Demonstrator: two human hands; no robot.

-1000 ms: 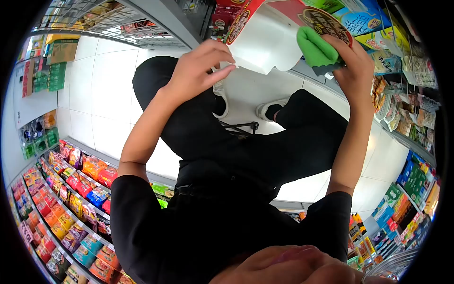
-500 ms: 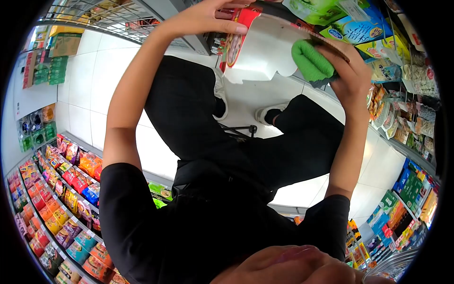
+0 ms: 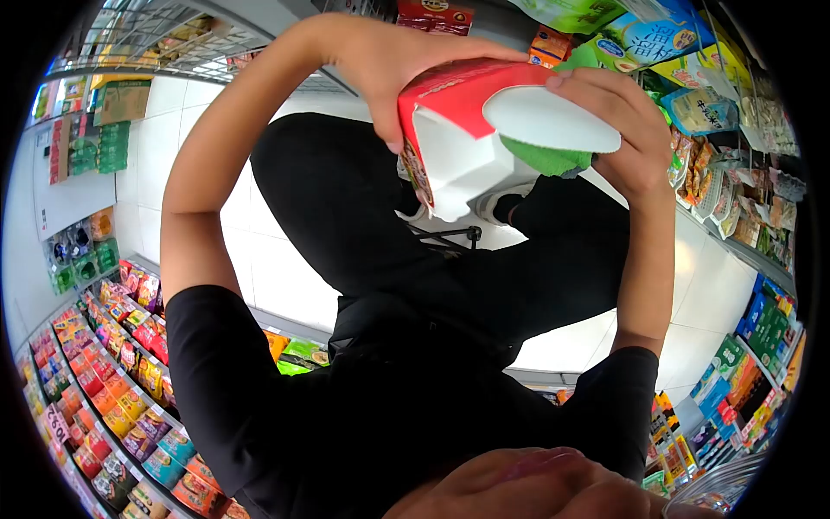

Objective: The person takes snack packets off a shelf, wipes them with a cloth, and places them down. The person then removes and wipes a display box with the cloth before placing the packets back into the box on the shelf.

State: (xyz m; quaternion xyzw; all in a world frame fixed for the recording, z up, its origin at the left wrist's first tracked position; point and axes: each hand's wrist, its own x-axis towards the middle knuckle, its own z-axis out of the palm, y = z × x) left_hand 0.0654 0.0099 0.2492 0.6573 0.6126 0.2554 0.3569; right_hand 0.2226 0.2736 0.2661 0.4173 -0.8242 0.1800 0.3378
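A red and white cardboard box [image 3: 471, 151] with a cut-out rim is held over the gap between my knees, tilted. My left hand [image 3: 372, 69] grips its red far and left side, thumb at the left corner and fingers along the top. My right hand [image 3: 631, 130] has its fingers bent over the box's rounded white flap at the right end. A folded green cloth [image 3: 545, 157] is also in my right hand; it shows below the flap, pressed against the box, and partly above it. The flap hides the middle of the cloth.
Bagged snacks [image 3: 653, 39] and a small orange box [image 3: 550, 45] are on the shelf ahead and right. A wire rack [image 3: 138, 48] stands ahead left. Shelves of noodle cups [image 3: 130, 406] are on my left. A black metal piece [image 3: 454, 235] is near my shoes.
The box has come lower and closer to me and turned, so its red outside shows more. My left hand has shifted its hold along it. The green cloth has moved behind the flap.
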